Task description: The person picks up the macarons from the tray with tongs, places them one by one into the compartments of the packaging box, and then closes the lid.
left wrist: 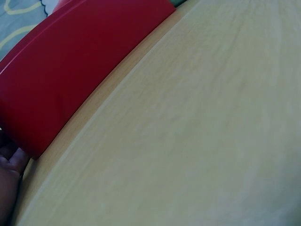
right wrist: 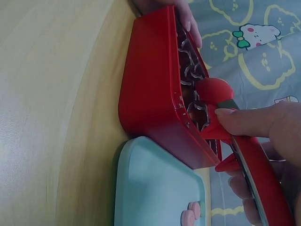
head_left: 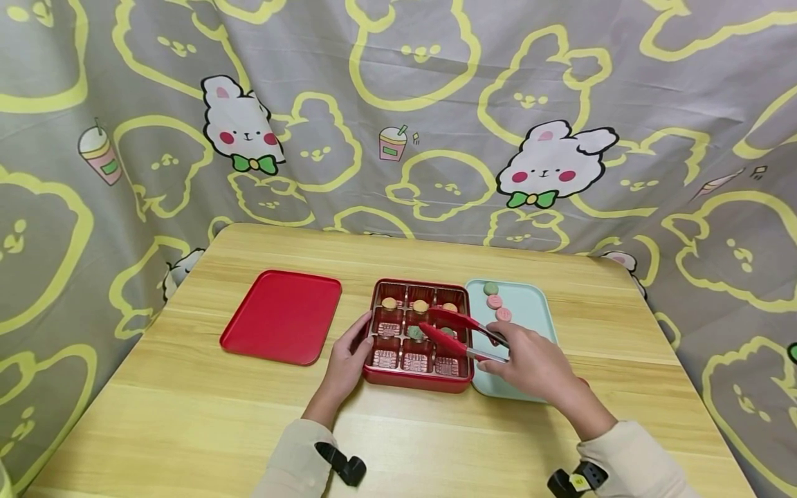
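Note:
A red box with a clear divided insert stands mid-table. Yellowish round sweets sit in its back row; in the middle row are a green sweet at the centre and another green one at the right. My left hand holds the box's left side, thumb at the rim. In my right hand is a pair of tongs with red tips, also seen in the right wrist view. The tong tips stand apart over the box's middle and right compartments.
A pale blue tray lies against the box's right side, with one green sweet and two pink sweets along its left edge. To the left lies a flat red lid. A patterned curtain hangs behind the table.

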### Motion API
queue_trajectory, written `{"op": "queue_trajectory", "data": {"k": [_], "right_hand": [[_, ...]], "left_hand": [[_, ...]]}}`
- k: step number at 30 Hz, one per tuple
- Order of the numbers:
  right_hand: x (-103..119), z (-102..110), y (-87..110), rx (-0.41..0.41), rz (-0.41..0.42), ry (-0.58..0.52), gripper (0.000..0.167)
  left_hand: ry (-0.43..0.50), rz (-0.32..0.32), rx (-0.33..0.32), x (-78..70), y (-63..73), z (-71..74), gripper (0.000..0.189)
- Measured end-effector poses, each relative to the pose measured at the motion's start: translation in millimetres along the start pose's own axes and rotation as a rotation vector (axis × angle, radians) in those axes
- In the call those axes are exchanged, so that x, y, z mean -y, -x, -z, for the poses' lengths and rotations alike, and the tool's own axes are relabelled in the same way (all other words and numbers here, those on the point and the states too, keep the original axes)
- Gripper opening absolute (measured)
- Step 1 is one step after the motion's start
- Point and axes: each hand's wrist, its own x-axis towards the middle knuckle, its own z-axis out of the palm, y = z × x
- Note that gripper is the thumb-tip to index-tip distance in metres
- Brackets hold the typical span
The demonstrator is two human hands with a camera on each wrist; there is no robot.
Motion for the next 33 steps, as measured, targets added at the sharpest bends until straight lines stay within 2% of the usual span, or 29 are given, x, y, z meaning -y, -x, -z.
{"op": "queue_trajectory", "data": {"k": [7, 16, 33], "right_hand": [[-3.4, 1.0, 0.4, -0.019, -0.005, -0.002, 0.055], [-14.9, 8.1, 1.2, -0.046, -0.025, -0.015, 0.066], [-65.7, 19.5, -3.5, -0.042, -0.191, 0.0, 0.068]], "left_hand": [[0.006, 0.004, 0.002, 0.3, 0.0, 0.6, 0.048], [0.003, 0.008, -0.004, -0.4, 0.4, 0.6, 0.048], [0.003, 0.005, 0.003, 0.4, 0.2, 0.3, 0.048]]}}
